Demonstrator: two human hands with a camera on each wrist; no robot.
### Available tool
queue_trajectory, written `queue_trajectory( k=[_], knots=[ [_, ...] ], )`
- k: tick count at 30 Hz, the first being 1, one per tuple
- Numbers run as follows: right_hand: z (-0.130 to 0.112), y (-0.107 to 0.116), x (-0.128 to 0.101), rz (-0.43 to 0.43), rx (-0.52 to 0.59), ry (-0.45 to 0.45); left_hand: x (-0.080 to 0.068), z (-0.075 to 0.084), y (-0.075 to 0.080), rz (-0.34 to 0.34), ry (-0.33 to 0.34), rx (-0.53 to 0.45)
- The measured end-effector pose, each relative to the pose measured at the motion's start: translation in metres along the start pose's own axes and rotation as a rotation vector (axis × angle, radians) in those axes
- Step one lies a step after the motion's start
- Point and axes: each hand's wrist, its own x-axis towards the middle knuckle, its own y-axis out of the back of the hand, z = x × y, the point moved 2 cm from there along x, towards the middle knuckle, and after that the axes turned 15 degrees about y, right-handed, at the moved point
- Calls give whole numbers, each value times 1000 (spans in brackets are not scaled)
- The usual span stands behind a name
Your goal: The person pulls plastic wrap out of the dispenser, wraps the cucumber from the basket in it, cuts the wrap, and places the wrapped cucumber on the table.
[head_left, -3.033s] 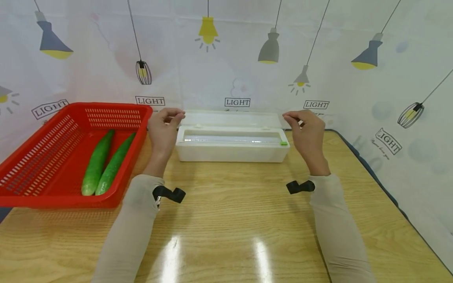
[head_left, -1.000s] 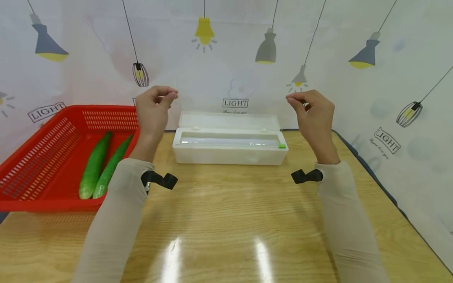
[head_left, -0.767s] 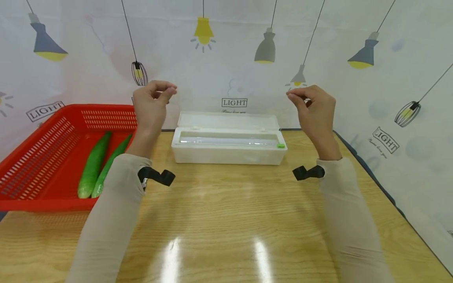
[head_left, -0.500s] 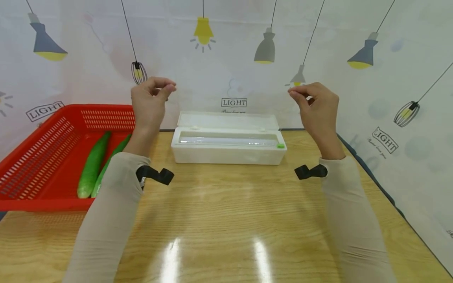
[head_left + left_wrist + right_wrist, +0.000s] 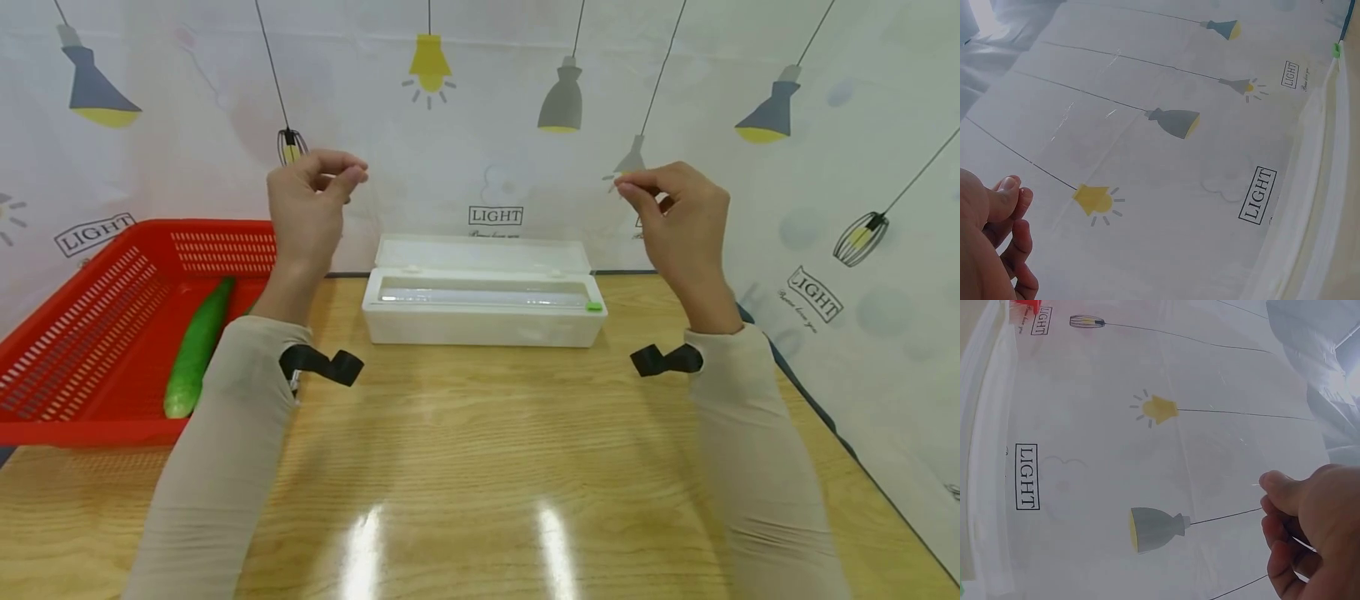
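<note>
Both hands, left hand and right hand, pinch the film's top corners above the box; thin, clingy stuff, it looks best held taut.

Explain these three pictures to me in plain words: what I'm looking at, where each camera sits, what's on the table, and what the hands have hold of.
No machine here: a person works with bare hands, wearing three cameras. The wide picture comes from the head; the other two come from the wrists and mostly show the lamp-print backdrop. On the wooden table sits a white dispenser box with its lid open, and a red basket holding a cucumber. The left hand and right hand are raised above the box, fingertips pinched. They seem to stretch a clear film between them, though it is barely visible.
</note>
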Motion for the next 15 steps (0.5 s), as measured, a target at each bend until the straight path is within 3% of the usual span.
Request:
queue_trajectory(
  k=[15],
  knots=[
    [-11, 13, 8, -13, 0, 35, -1, 10, 5, -1, -38, -9]
  ],
)
